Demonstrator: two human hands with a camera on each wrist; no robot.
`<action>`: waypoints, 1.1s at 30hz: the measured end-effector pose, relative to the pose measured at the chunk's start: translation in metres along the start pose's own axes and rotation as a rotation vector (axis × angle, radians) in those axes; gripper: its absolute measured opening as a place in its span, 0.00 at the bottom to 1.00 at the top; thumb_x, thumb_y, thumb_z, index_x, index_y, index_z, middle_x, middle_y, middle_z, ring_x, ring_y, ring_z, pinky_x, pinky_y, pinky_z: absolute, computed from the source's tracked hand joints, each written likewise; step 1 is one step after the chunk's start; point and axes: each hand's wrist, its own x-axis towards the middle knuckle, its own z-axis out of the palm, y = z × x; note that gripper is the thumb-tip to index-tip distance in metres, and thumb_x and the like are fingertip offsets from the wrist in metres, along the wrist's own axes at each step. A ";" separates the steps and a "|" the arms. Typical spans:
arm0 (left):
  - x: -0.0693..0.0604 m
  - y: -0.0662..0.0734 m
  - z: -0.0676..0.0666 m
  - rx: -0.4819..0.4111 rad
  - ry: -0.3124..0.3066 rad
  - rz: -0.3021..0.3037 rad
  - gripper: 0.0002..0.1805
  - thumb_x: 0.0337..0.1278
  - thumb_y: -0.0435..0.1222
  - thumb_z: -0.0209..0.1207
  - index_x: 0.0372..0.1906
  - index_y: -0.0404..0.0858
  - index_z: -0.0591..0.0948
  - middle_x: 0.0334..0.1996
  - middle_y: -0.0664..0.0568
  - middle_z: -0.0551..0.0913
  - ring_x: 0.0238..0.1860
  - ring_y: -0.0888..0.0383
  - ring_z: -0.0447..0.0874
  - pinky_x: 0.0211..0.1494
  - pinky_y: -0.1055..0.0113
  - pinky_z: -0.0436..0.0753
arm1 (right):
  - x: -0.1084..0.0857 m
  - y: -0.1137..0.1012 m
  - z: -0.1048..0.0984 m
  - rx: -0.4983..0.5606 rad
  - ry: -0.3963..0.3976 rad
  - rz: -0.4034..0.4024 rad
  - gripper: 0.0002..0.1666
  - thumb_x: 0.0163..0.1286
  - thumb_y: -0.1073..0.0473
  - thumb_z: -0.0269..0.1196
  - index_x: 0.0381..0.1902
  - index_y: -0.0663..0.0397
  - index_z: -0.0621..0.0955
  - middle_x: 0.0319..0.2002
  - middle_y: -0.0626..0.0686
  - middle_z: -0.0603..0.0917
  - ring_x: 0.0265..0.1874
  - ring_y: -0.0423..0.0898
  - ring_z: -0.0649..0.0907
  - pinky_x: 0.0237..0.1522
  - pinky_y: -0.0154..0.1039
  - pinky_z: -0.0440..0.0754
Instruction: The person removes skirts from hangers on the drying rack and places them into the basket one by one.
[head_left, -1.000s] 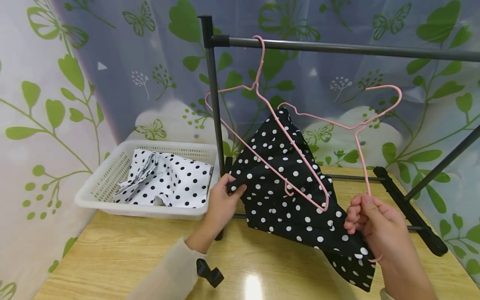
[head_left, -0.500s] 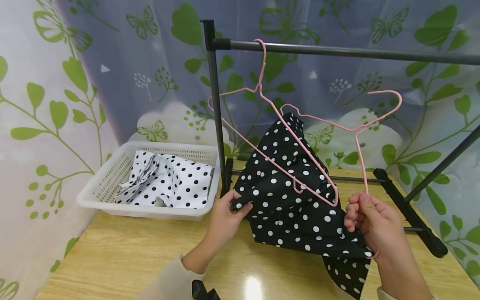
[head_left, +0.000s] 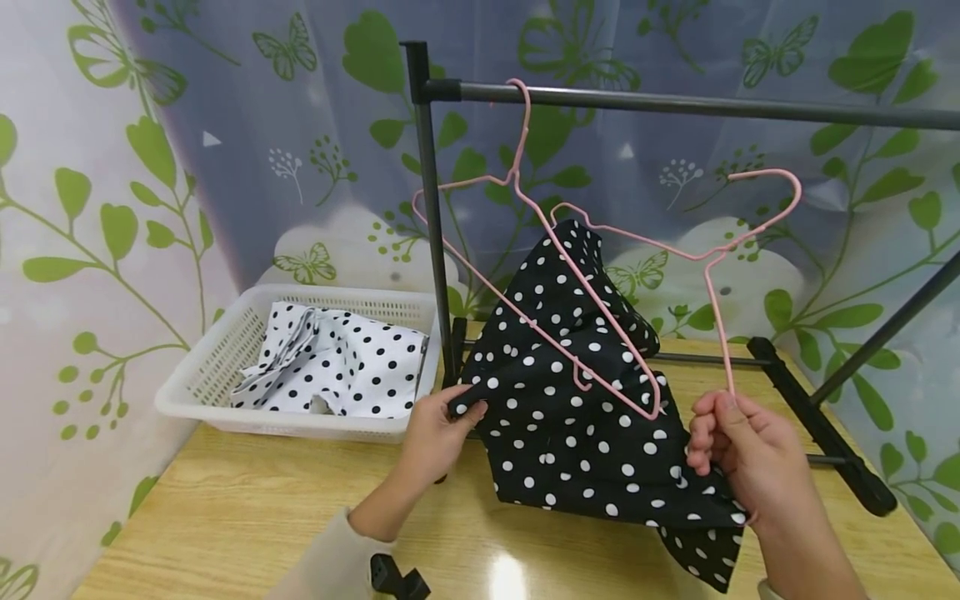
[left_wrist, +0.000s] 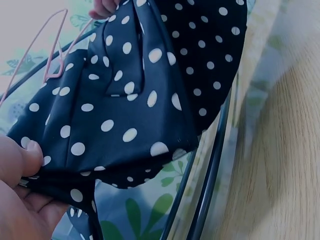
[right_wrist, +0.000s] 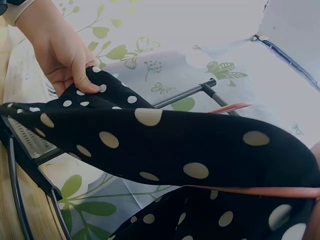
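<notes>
A black garment with white dots point(head_left: 577, 433) hangs spread between my two hands, its exact kind unclear. My left hand point(head_left: 435, 433) pinches its left edge, thumb on top, as the left wrist view also shows. At the right, my right hand point(head_left: 757, 450) pinches one arm of a pink clothes hanger point(head_left: 718, 325). This hanger's other arm runs behind the garment's raised top corner. In the right wrist view, the hanger's lower bar point(right_wrist: 270, 191) passes between layers of cloth. A second pink hanger point(head_left: 527, 125) hangs from the rack in front of the garment.
A black and grey clothes rack point(head_left: 675, 102) stands on the wooden table point(head_left: 247, 500). Left of its upright is a white plastic basket point(head_left: 225, 412) holding a white cloth with black dots point(head_left: 360, 358). Leaf-patterned curtains point(head_left: 337, 208) stand behind.
My left hand has lowered with the garment's edge, first shifting right, then back left. The cloth is drawn toward the left. My right hand keeps its hold on the hanger, nearly still.
</notes>
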 end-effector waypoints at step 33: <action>0.021 -0.003 -0.032 0.070 0.020 0.021 0.06 0.56 0.25 0.64 0.39 0.29 0.86 0.37 0.41 0.87 0.39 0.54 0.83 0.42 0.68 0.81 | -0.015 -0.002 -0.014 0.030 -0.115 0.004 0.21 0.80 0.65 0.39 0.37 0.62 0.79 0.23 0.51 0.80 0.17 0.44 0.80 0.18 0.33 0.78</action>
